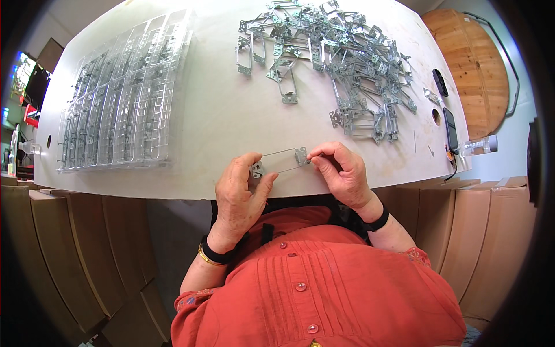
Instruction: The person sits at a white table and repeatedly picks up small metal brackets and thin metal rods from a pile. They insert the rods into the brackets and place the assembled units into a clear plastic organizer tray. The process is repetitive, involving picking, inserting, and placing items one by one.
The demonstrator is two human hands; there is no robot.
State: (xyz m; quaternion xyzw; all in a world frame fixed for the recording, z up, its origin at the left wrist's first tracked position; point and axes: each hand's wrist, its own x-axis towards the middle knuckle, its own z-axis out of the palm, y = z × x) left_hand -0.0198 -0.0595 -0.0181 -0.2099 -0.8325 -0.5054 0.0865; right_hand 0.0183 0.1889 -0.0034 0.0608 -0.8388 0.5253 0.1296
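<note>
A thin metal bracket frame [280,161] is pinched at its ends between the left hand [240,194] and the right hand [342,173], just above the near edge of the worktop [219,115]; its end tabs are partly hidden by fingertips. A tangled heap of like brackets [335,63] is seen toward the far right corner, single pieces hard to separate. Clear plastic trays [118,98] are stacked at the left edge. Brown cartons [69,254] are stood below
</note>
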